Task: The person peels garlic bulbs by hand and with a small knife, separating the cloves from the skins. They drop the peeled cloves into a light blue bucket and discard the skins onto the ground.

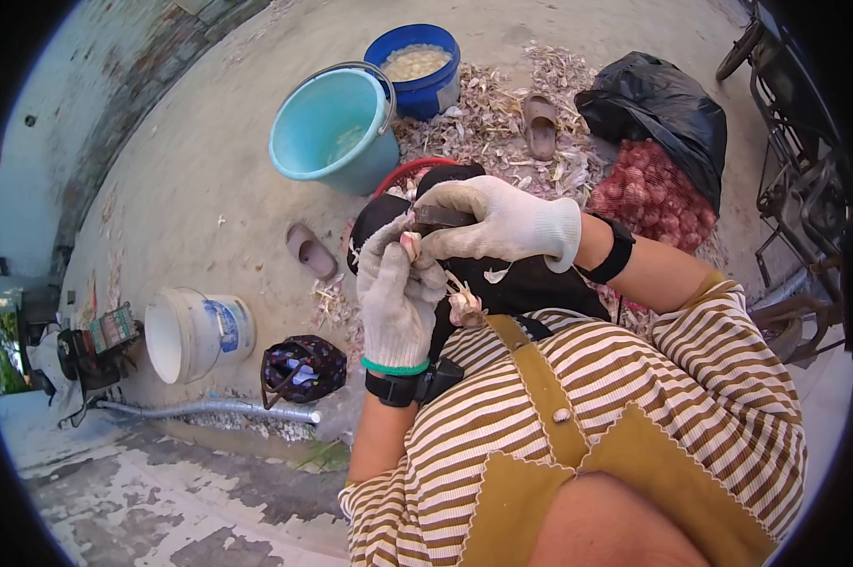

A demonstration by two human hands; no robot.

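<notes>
My left hand (390,298), in a white knit glove with a green cuff, is closed with a pinkish garlic clove (410,246) pinched at its fingertips. A garlic head (465,308) with its stem hangs at the side of the same hand, by the fingers. Above it my right hand (497,219), gloved too, grips a short dark knife (442,218), its fingertips close to the clove. Both hands are over my lap, with a red basket (409,170) partly hidden behind them.
A turquoise bucket (322,132) and a blue bucket (429,94) of peeled cloves stand ahead. Garlic skins (492,128) litter the ground around a slipper (541,126). Rightward lies a red mesh sack of garlic (648,194) under a black bag (658,104); leftward, a white bucket (228,326).
</notes>
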